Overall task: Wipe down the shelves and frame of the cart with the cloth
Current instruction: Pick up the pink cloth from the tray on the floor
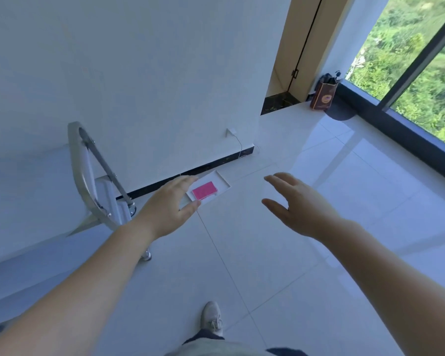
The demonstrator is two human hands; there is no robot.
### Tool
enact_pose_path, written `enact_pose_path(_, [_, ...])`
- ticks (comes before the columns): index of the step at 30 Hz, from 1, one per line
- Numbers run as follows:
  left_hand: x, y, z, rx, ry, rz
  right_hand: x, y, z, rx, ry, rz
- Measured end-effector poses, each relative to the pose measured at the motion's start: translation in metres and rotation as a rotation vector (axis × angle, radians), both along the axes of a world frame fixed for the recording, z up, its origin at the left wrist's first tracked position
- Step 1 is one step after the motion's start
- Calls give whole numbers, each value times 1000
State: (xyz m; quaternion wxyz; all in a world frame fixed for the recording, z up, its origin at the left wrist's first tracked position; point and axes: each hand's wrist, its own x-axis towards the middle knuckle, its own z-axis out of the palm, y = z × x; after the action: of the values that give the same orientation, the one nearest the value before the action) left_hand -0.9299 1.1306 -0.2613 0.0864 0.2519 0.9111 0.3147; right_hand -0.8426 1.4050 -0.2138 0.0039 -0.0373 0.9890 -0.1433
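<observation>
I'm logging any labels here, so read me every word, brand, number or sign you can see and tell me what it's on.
No text here can be read.
Brown paper bag by the window: a round emblem and print lines, too blurred to read.
Pink cloth in the white tray: no lettering visible.
Cart frame: no label visible.

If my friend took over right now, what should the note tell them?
Left hand: open, reaching out, holding nothing.
Right hand: open, reaching out, holding nothing.
Cloth: pink, folded, in a white tray on the floor by the wall, just past the left fingertips.
Cart: on the left, against the wall.
Done: nothing that shows; the cloth is not yet picked up.
Left: take the cloth, wipe the shelves and frame.
</observation>
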Motion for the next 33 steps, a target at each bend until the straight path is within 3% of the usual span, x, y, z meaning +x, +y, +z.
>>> enact_pose_path(9, [-83,45,-25,-57,-5,56,-121,56,-20,-31,-14,87])
enact_pose_path(22, [-194,162,-52,-112,-65,382,-329,171,-56,-44,-103,398])
enact_pose_path(33, [-256,137,-83,-66,-211,672,-490,115,-86,4,-208,696])
